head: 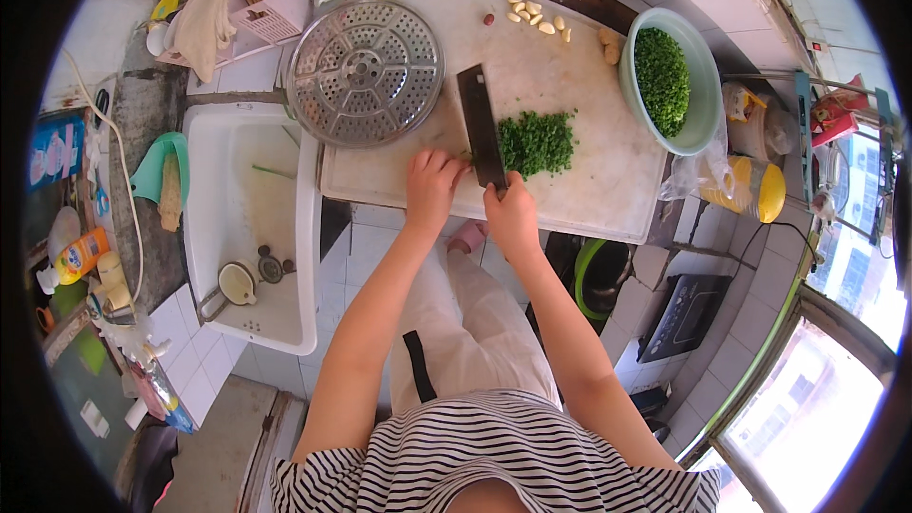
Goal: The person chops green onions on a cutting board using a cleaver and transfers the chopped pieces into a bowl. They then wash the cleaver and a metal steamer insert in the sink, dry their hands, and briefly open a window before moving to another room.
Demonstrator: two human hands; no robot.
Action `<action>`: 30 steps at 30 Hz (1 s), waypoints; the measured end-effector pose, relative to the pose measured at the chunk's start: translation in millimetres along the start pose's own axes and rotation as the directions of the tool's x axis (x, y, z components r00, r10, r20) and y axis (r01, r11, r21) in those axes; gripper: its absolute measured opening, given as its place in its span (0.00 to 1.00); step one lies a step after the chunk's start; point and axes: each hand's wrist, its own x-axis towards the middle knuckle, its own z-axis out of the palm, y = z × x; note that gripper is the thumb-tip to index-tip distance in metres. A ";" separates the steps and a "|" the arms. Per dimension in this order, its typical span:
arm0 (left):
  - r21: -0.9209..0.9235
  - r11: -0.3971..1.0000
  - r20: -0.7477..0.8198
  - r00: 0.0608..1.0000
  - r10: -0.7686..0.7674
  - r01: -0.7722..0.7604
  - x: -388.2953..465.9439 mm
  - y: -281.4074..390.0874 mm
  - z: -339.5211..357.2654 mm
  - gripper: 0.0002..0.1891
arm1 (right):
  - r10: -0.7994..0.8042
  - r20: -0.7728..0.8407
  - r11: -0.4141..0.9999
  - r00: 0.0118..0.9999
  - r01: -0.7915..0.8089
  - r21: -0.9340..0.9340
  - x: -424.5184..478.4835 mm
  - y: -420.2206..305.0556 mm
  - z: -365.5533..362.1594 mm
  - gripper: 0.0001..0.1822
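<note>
My right hand (510, 208) grips the handle of a dark-bladed Chinese cleaver (479, 121), which points away from me across a large pale cutting board (399, 174). Finely chopped greens (539, 142) lie in a pile against the blade's right side. To the left of the blade, my left hand (432, 182) rests at the board's near edge with its fingers bent. Its fingertips are close to the blade, where a bit of green shows; whether they pinch it is hidden.
A perforated steel steamer plate (365, 73) overlaps the board's left side. Peeled garlic cloves (531, 11) and ginger (609, 45) lie at the back. A pale green basin (702, 135) of chopped greens stands at right. A white sink (242, 242) is at left, an oil bottle (744, 187) at right.
</note>
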 end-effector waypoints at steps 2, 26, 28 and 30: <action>-0.022 1.000 -0.001 1.000 0.022 -0.022 -1.7 -0.7 -1.4 0.06 | 0.109 0.026 0.985 0.994 -0.111 0.131 1.0 -2.0 -9.5 0.11; 0.025 0.998 0.008 0.998 -0.058 0.058 2.0 1.9 -3.9 0.06 | -0.010 0.001 1.000 1.000 0.010 -0.019 -1.2 -9.7 4.9 0.10; 0.001 0.999 -0.004 0.999 -0.048 0.048 1.1 0.2 -3.1 0.06 | 0.083 -0.026 0.993 0.996 -0.081 0.084 -0.8 -6.7 2.5 0.12; -0.024 0.998 -0.001 0.998 -0.058 0.058 1.4 -1.7 -2.4 0.06 | 0.121 -0.056 0.987 0.991 -0.114 0.115 -7.9 -4.0 -5.5 0.13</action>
